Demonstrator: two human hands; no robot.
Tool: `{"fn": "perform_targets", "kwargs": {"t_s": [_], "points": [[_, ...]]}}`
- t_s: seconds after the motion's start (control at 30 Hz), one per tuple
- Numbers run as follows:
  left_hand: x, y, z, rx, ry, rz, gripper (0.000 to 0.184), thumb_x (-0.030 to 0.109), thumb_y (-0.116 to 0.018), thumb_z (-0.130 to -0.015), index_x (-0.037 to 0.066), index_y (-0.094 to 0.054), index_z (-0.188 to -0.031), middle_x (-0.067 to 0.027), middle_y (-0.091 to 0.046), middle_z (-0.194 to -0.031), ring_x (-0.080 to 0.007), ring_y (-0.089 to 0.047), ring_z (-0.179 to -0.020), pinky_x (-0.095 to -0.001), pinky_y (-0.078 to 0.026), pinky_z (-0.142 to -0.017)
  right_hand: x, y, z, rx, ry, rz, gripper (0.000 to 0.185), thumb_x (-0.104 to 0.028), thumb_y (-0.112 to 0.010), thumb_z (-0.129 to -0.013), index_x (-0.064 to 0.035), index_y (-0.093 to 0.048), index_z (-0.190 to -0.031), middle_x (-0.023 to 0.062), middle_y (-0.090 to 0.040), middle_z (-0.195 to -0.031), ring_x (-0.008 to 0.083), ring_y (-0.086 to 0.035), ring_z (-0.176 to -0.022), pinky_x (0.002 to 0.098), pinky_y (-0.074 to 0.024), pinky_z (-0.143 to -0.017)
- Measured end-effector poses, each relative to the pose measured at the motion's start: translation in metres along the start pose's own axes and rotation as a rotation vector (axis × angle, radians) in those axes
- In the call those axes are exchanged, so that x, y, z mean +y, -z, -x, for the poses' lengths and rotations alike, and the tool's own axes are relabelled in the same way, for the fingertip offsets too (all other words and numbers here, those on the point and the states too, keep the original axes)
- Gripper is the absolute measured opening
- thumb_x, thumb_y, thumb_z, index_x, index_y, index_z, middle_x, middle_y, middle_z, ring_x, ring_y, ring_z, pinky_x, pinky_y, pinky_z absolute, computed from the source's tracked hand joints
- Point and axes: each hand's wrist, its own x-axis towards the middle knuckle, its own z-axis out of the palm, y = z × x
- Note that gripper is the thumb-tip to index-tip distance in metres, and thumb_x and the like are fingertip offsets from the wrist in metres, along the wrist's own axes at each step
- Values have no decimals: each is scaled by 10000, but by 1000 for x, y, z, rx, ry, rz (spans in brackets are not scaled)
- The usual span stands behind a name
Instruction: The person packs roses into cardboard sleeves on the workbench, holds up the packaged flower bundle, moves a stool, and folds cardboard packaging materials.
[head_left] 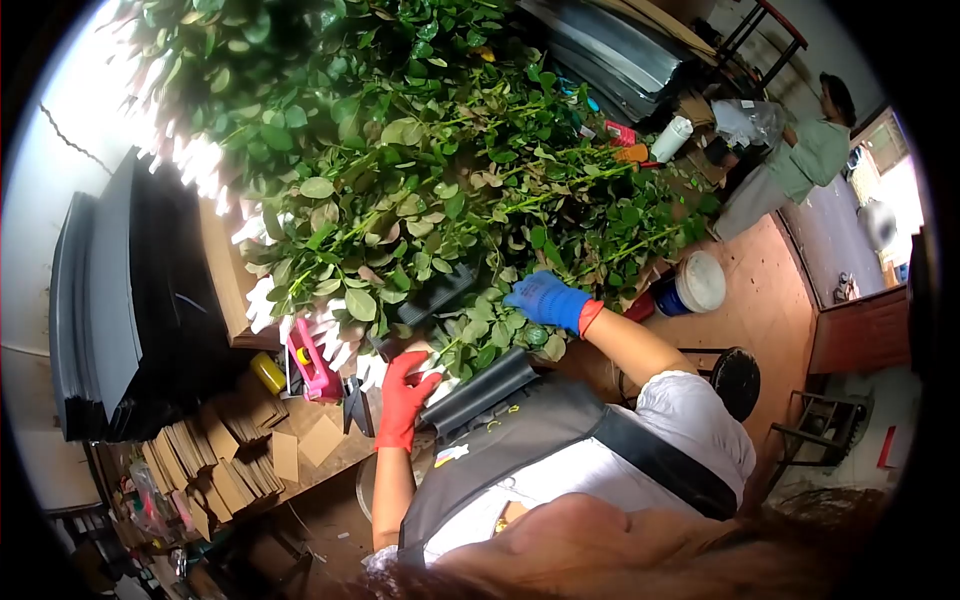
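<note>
A red glove covers my left hand [403, 395], its fingers curled around the white end of a bunch of leafy stems; the exact grip is partly hidden. My right hand [548, 300], in a blue glove with a red cuff, is closed on the green end of this bunch [490, 325]. Under and beside the bunch runs a dark, ridged strip or tray [480, 388], close to my apron [490, 450]. Beyond my hands lies a large heap of leafy stems [400, 190], with white, bright ends along its left side.
A pink tool [315, 365], black scissors [357, 405] and cardboard pieces [215, 450] are at left. Dark sheets [130, 320] stand against the wall. A white bucket [698, 283] and black stool [735, 383] are at right; another person [800, 160] stands beyond.
</note>
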Motion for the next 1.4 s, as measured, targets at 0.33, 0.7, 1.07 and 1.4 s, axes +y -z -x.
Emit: {"fn": "perform_targets", "kwargs": {"t_s": [0.33, 0.7, 1.07, 1.4], "points": [[6, -9, 5, 17, 17, -32, 397, 45, -792, -831, 43, -659, -1205, -64, -626, -1177, -180, -624, -990, -297, -518, -848, 10, 132, -19, 844, -21, 256, 344, -261, -733, -828, -155, -650, -1145, 58, -618, -1218, 265, -568, -1180, 483, -371, -1135], [-15, -9, -12, 195, -439, -598, 227, 143, -797, -819, 52, -660, -976, -118, -694, -975, -346, -638, -916, -423, -513, -819, 52, 234, 23, 1327, 14, 258, 325, -105, -698, -818, -173, -691, -1136, 46, -685, -1169, 251, -636, -1098, 429, -501, -969], [-45, -11, -18, 163, -105, 27, 592, 93, -754, -872, 27, -503, -1404, -138, -642, -1254, -211, -630, -1107, -328, -499, -963, 47, 70, 48, 467, -35, -214, 182, -248, -676, -900, -159, -711, -1055, 90, -725, -1003, 323, -682, -948, 444, -535, -845], [-32, -15, -14, 227, -52, 52, 712, 60, -857, -776, 84, -544, -1416, -77, -612, -1277, -161, -593, -1086, -301, -510, -898, 51, 9, 12, 269, -330, 19, 176, -273, -669, -867, -188, -710, -1016, 72, -714, -919, 318, -681, -885, 457, -526, -806]]}}
